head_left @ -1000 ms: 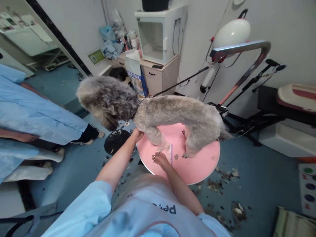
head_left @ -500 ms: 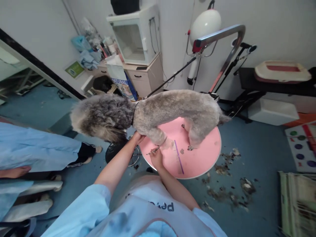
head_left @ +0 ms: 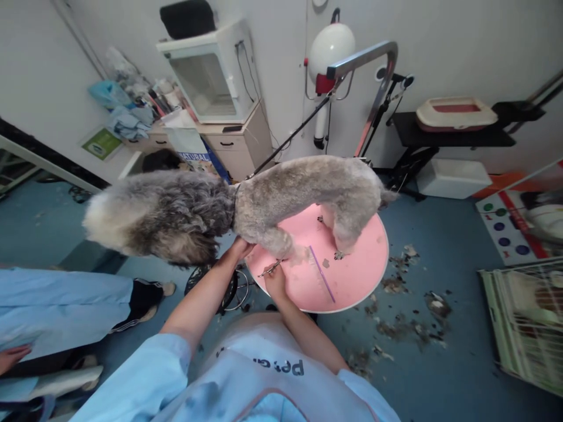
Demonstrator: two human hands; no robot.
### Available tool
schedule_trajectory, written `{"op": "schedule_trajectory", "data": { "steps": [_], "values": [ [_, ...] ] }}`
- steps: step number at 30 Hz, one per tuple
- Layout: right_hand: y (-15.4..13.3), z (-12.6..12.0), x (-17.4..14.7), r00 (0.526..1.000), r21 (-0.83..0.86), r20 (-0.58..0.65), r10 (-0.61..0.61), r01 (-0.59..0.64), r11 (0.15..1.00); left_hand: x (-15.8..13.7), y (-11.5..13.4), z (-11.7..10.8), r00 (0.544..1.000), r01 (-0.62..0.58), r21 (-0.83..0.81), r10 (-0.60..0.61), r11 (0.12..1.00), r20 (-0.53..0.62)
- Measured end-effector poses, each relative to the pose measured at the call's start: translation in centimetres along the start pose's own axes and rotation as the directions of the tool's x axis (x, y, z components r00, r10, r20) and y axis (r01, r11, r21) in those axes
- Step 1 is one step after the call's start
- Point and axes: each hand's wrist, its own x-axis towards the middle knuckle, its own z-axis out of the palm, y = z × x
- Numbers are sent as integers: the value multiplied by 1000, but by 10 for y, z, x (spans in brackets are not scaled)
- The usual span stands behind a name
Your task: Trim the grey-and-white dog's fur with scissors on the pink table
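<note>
The dog (head_left: 303,184) stood crosswise ahead, the right hand (head_left: 275,281), holding scissors (head_left: 269,269), nearer its foreleg (head_left: 278,239); the left hand (head_left: 241,248) touched its chest (head_left: 245,220), grip hidden.

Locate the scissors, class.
In the head view, just below and left of centre, the scissors are in the right hand, near the dog's front leg.

L arm (head_left: 200,296) extended fwd, L hand (head_left: 241,248) partly hidden — R forearm (head_left: 308,334) angled inward, R hand (head_left: 275,281) curled, gripping.
</note>
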Motion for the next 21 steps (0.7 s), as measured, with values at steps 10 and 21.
{"op": "schedule_trajectory", "data": {
  "steps": [10,21],
  "values": [
    [6,1,-1,997,-15,-61,-44,43,999,0,2,3,999,39,-14,-39,999,-27],
    [8,-1,2,1000,8,-26,16,-16,1000,-3,4,5,998,51,-100,-55,994,-33]
  ]
}}
